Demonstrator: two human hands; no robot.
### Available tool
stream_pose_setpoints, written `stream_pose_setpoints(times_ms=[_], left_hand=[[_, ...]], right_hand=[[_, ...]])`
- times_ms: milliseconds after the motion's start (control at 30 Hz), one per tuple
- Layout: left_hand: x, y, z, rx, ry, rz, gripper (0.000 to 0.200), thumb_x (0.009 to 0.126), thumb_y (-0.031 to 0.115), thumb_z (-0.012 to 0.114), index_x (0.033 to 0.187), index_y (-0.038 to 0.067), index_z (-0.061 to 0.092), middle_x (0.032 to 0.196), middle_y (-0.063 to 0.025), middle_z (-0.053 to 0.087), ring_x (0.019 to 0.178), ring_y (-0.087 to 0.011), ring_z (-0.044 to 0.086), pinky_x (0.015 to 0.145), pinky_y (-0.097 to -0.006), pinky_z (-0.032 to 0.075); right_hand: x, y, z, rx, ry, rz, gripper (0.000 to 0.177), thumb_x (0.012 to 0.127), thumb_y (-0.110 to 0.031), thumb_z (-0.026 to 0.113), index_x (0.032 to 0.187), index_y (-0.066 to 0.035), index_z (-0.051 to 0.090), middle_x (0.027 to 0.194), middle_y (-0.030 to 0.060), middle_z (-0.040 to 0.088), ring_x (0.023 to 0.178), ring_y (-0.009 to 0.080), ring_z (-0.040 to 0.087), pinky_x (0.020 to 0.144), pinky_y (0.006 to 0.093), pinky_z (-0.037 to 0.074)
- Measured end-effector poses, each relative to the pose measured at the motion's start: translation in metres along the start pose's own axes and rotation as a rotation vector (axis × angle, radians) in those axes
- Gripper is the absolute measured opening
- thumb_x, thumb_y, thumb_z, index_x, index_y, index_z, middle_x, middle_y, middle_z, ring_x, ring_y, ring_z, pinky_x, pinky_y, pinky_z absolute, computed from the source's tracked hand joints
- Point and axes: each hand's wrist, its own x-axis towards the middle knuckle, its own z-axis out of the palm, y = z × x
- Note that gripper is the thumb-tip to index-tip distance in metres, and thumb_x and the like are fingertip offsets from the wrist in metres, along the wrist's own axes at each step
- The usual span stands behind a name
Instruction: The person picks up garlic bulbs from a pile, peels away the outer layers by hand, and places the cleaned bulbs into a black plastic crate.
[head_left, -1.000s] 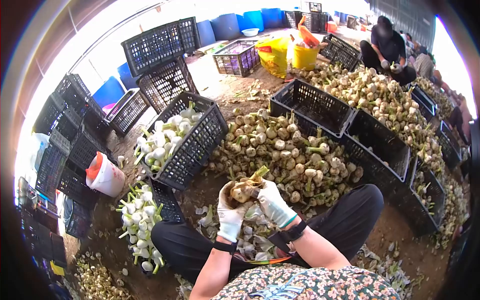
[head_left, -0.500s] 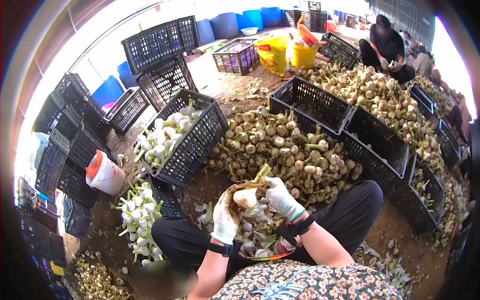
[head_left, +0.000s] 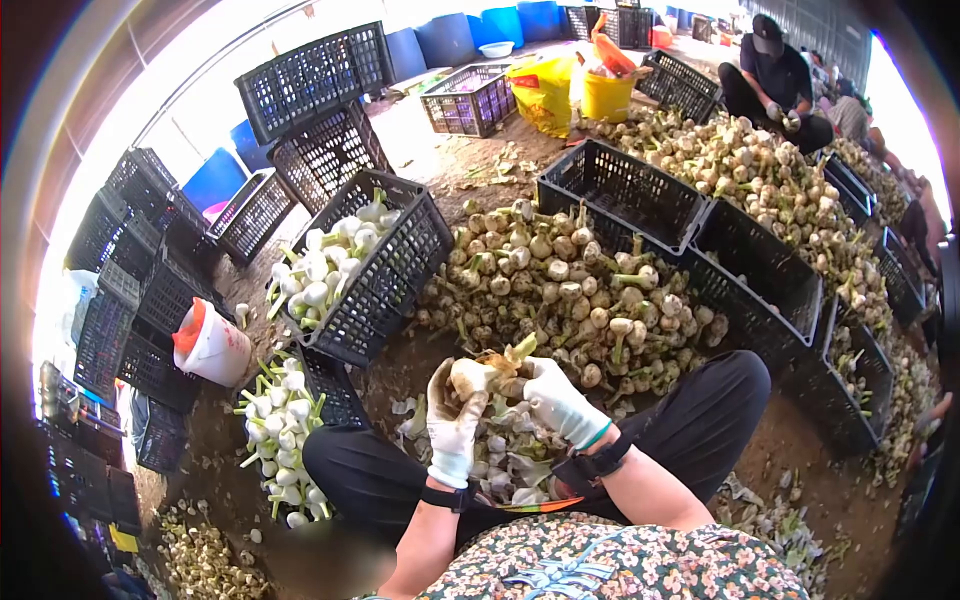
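Observation:
A garlic bulb with a thick cut stem sits in my left hand, whose white glove is stained and whose fingers wrap round the bulb from below. My right hand, gloved in white with a green cuff edge, closes at the stem end, where brown outer skin hangs; its fingertips are partly hidden. Loose white skins and peelings lie between my legs under both hands. Beyond my hands spreads a heap of unpeeled garlic.
A black crate of cleaned white garlic stands at the left, above a pile of cleaned bulbs. Black crates line the right. A white bucket stands far left. Another person sits behind a further garlic heap.
The garlic bulb has turned in my left hand, its round end now leftward. The brown skin that draped over my left hand has shifted toward my right fingers. The other person's head has lifted.

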Motion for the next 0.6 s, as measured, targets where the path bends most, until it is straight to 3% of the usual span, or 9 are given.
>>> stream_pose_setpoints(times_ms=[67, 133, 167, 267, 333, 400, 500, 533, 600], left_hand=[[-0.003, 0.002, 0.002, -0.029, 0.019, -0.053, 0.059, 0.088, 0.001, 0.069, 0.140, 0.006, 0.042, 0.128, -0.0065, 0.056, 0.113, -0.0158, 0.057, 0.094, -0.0288, 0.051], [-0.006, 0.000, 0.004, -0.070, 0.049, -0.168, 0.047, 0.091, 0.009, 0.068, 0.133, 0.006, 0.047, 0.118, -0.0062, 0.060, 0.096, -0.0130, 0.063, 0.072, -0.0244, 0.055], [-0.006, -0.002, 0.003, -0.084, 0.065, -0.223, 0.045, 0.093, 0.019, 0.067, 0.131, 0.008, 0.046, 0.108, -0.0045, 0.062, 0.076, -0.0111, 0.059, 0.060, -0.0231, 0.048], [-0.008, 0.009, 0.005, -0.111, 0.099, -0.327, 0.040, 0.092, 0.015, 0.069, 0.126, 0.006, 0.050, 0.104, -0.0050, 0.062, 0.075, -0.0100, 0.060, 0.056, -0.0216, 0.050], [-0.007, 0.012, 0.002, -0.126, 0.093, -0.368, 0.042, 0.092, 0.016, 0.069, 0.127, 0.005, 0.049, 0.103, -0.0053, 0.062, 0.077, -0.0106, 0.061, 0.059, -0.0225, 0.052], [-0.006, 0.005, 0.002, -0.139, 0.085, -0.408, 0.044, 0.092, 0.016, 0.070, 0.128, 0.004, 0.049, 0.103, -0.0055, 0.063, 0.079, -0.0113, 0.062, 0.063, -0.0234, 0.053], [-0.006, -0.016, 0.005, 0.584, 0.141, 0.249, 0.047, 0.093, 0.018, 0.069, 0.133, 0.000, 0.049, 0.105, -0.0078, 0.066, 0.090, -0.0146, 0.065, 0.082, -0.0303, 0.056], [-0.006, -0.012, 0.004, 0.584, 0.142, 0.249, 0.047, 0.093, 0.018, 0.069, 0.133, 0.000, 0.049, 0.105, -0.0078, 0.066, 0.090, -0.0146, 0.065, 0.082, -0.0303, 0.056], [-0.006, 0.005, 0.000, 0.138, 0.105, -0.182, 0.042, 0.095, 0.019, 0.067, 0.129, -0.001, 0.053, 0.109, -0.0105, 0.066, 0.090, -0.0159, 0.066, 0.082, -0.0321, 0.056]], right_hand=[[0.003, 0.006, 0.010, 0.023, 0.012, -0.129, 0.029, 0.088, -0.004, 0.065, 0.115, 0.004, 0.065, 0.100, 0.0049, 0.070, 0.084, 0.0111, 0.064, 0.075, 0.0256, 0.052], [-0.001, 0.001, 0.014, 0.024, 0.072, -0.086, 0.030, 0.089, -0.007, 0.069, 0.117, 0.003, 0.065, 0.100, 0.0038, 0.070, 0.083, 0.0092, 0.063, 0.070, 0.0244, 0.052], [-0.001, 0.000, 0.013, 0.017, 0.077, -0.045, 0.027, 0.088, -0.005, 0.069, 0.114, 0.003, 0.066, 0.099, 0.0034, 0.070, 0.085, 0.0093, 0.062, 0.075, 0.0254, 0.051], [0.000, 0.005, 0.011, -0.045, 0.088, -0.071, 0.023, 0.087, -0.004, 0.068, 0.110, 0.002, 0.067, 0.097, 0.0035, 0.071, 0.087, 0.0098, 0.061, 0.080, 0.0274, 0.050], [0.005, 0.017, 0.007, -0.099, 0.094, -0.138, 0.023, 0.087, -0.004, 0.067, 0.109, 0.003, 0.067, 0.096, 0.0039, 0.071, 0.088, 0.0103, 0.061, 0.079, 0.0283, 0.050], [0.014, 0.028, 0.001, -0.422, 0.123, -0.274, 0.025, 0.090, 0.000, 0.062, 0.114, 0.000, 0.067, 0.098, 0.0034, 0.071, 0.083, 0.0107, 0.062, 0.076, 0.0285, 0.052], [0.003, 0.004, 0.011, -0.647, 0.186, -0.168, 0.022, 0.090, 0.001, 0.060, 0.110, 0.003, 0.068, 0.098, 0.0042, 0.071, 0.084, 0.0111, 0.062, 0.080, 0.0302, 0.051], [0.005, 0.006, 0.009, -0.646, 0.186, -0.168, 0.022, 0.090, 0.001, 0.060, 0.110, 0.003, 0.068, 0.098, 0.0042, 0.071, 0.084, 0.0111, 0.062, 0.080, 0.0302, 0.051], [0.008, 0.010, 0.002, -0.304, 0.080, -0.157, 0.020, 0.089, 0.001, 0.059, 0.108, 0.004, 0.068, 0.097, 0.0040, 0.071, 0.083, 0.0108, 0.061, 0.078, 0.0292, 0.051]])
